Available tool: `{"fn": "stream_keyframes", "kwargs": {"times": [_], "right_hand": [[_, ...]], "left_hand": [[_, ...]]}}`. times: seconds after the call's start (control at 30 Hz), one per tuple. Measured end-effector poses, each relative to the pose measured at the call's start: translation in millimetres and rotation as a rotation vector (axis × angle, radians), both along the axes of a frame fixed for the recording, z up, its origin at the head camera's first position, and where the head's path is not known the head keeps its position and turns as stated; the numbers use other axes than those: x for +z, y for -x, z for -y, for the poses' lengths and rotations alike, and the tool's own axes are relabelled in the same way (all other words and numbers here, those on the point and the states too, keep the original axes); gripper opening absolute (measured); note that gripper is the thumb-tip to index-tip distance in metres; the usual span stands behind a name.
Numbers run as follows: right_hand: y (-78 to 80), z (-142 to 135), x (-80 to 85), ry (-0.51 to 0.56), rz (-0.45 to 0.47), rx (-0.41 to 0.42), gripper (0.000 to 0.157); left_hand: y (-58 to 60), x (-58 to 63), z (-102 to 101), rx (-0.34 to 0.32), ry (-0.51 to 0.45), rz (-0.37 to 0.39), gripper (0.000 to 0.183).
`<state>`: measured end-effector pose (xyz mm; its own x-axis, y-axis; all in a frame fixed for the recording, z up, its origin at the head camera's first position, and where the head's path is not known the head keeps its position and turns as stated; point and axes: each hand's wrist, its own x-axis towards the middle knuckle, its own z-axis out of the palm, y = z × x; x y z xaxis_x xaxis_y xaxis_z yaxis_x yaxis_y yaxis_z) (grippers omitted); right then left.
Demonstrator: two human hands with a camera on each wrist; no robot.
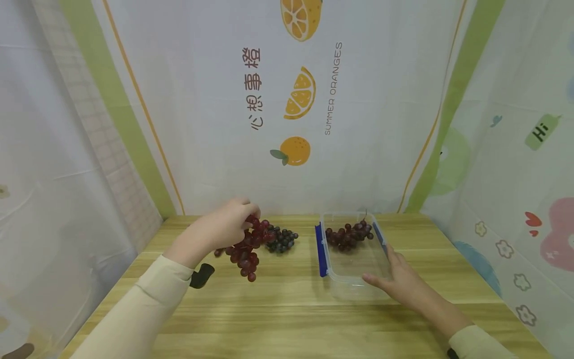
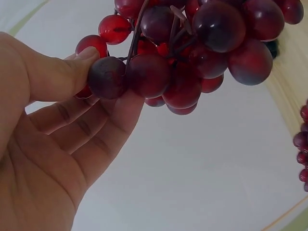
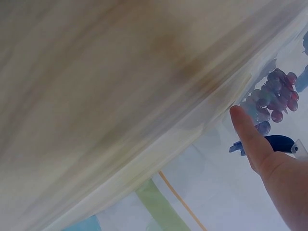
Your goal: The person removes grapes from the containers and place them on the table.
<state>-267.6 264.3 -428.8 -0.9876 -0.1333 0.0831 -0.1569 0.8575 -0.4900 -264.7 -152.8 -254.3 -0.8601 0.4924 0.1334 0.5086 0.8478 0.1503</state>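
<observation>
My left hand [image 1: 229,222] pinches a bunch of red grapes [image 1: 245,258] at its upper part, and the bunch hangs below the fingers over the left side of the table. In the left wrist view, the thumb and fingertips press on grapes at the edge of the bunch [image 2: 178,72]. My right hand [image 1: 405,279] rests against the near right corner of a clear plastic container [image 1: 329,267], thumb and fingers spread and straight. Its thumb also shows at the container in the right wrist view. Inside the container lies a bunch of dark red grapes [image 1: 349,236].
Behind the hanging bunch, a bunch of black grapes [image 1: 283,240] lies on the wooden table [image 1: 269,329]. Blue locking flaps [image 1: 321,249] stick out along the container's sides. A printed curtain [image 1: 215,164] stands at the table's back edge, with more cloth on both sides.
</observation>
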Motion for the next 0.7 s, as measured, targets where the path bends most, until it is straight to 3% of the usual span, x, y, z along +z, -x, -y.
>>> {"fn": "stream_keyframes", "kwargs": {"times": [0.2,0.7], "right_hand": [[0.0,0.4,-0.8,-0.001,-0.026,-0.002,0.119],[1.3,-0.3,0.1,0.005,0.049,0.0,0.12]], "left_hand": [[-1.7,-12.2,15.8,0.011,0.026,-0.038,0.018],[-6.0,-33.3,67.9,-0.035,-0.03,-0.07,0.019]]}}
